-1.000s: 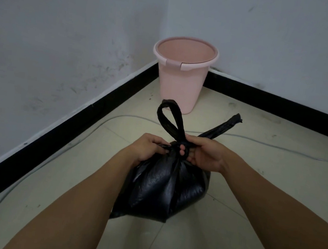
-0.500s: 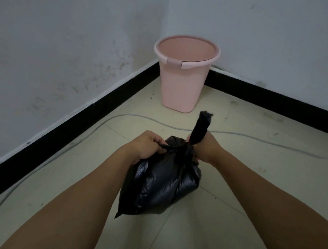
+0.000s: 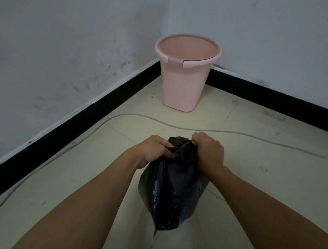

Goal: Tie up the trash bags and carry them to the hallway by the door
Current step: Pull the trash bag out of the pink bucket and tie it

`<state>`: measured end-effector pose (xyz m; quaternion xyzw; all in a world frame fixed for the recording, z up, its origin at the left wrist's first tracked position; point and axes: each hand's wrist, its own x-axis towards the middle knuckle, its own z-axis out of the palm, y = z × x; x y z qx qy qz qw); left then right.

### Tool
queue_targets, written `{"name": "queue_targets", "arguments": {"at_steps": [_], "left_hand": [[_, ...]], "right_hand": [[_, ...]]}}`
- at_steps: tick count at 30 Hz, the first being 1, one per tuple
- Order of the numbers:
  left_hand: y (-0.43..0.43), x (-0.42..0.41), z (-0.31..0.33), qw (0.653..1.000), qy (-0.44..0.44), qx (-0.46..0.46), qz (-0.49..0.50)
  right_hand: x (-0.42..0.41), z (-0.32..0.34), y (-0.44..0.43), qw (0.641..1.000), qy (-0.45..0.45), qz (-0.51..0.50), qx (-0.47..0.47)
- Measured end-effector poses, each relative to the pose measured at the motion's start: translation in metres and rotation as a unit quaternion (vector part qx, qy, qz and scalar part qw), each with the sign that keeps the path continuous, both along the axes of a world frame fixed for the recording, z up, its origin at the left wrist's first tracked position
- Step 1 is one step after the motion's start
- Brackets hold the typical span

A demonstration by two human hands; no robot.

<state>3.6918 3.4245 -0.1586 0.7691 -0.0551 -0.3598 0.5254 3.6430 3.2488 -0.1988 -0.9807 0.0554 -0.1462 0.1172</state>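
A small black trash bag hangs above the pale floor in the middle of the view, its body sagging down to a point. My left hand grips the bunched top of the bag from the left. My right hand grips the same gathered top from the right, fingers curled over it. The knot and the bag's loose ends are hidden between my two hands.
A pink plastic bin stands in the room's corner ahead, with no liner visible inside. A grey cable runs across the tiled floor between the bin and the bag. White walls with a black skirting board close off the left and back.
The bag's loop and loose tail, which stuck up a second ago, have been drawn down out of sight. Both hands have closed in over the bag's top, and the bag hangs narrower.
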Motion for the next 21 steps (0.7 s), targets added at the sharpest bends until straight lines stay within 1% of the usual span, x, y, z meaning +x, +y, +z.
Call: {"name": "queue_targets", "arguments": {"at_steps": [1, 2, 3, 4, 5, 6, 7, 8, 9, 11, 13, 15, 17, 21], "left_hand": [[0.001, 0.0, -0.003, 1.0, -0.012, 0.018, 0.014], [0.004, 0.0, -0.007, 0.999, -0.02, 0.04, 0.021], [0.008, 0.0, -0.011, 0.998, -0.018, 0.064, 0.019], [0.012, 0.0, -0.014, 0.996, -0.007, 0.087, 0.007], [0.016, 0.0, -0.016, 0.994, 0.01, 0.11, -0.014], [0.019, 0.0, -0.017, 0.991, 0.029, 0.129, -0.035], [0.021, 0.001, -0.015, 0.988, 0.044, 0.142, -0.045], [0.021, 0.002, -0.013, 0.987, 0.049, 0.146, -0.042], [0.018, 0.004, -0.011, 0.989, 0.036, 0.144, -0.025], [0.009, 0.009, -0.014, 0.99, -0.049, 0.127, 0.036], [-0.008, 0.009, -0.018, 0.982, -0.147, 0.099, 0.066], [-0.028, 0.003, -0.02, 0.975, -0.202, 0.089, 0.035], [-0.043, -0.003, -0.021, 0.965, -0.235, 0.109, -0.027], [-0.057, -0.012, -0.029, 0.941, -0.25, 0.182, -0.139]], "right_hand": [[0.003, -0.001, 0.0, 0.997, 0.048, -0.006, 0.067], [0.006, -0.001, -0.001, 0.981, 0.093, -0.016, 0.169], [0.007, 0.001, 0.0, 0.948, 0.129, -0.032, 0.291], [0.007, 0.003, 0.001, 0.901, 0.156, -0.049, 0.401], [0.005, 0.007, 0.002, 0.856, 0.178, -0.067, 0.481], [0.004, 0.01, 0.001, 0.817, 0.194, -0.082, 0.537], [0.003, 0.012, -0.001, 0.788, 0.195, -0.103, 0.575], [0.002, 0.016, -0.004, 0.765, 0.175, -0.126, 0.607], [0.002, 0.019, -0.007, 0.745, 0.142, -0.15, 0.635], [0.004, 0.022, -0.014, 0.713, 0.083, -0.19, 0.67], [0.006, 0.024, -0.019, 0.693, 0.054, -0.224, 0.684], [0.007, 0.025, -0.022, 0.681, 0.038, -0.245, 0.689], [0.007, 0.026, -0.025, 0.668, 0.032, -0.252, 0.7], [0.005, 0.029, -0.033, 0.642, 0.027, -0.254, 0.723]]}}
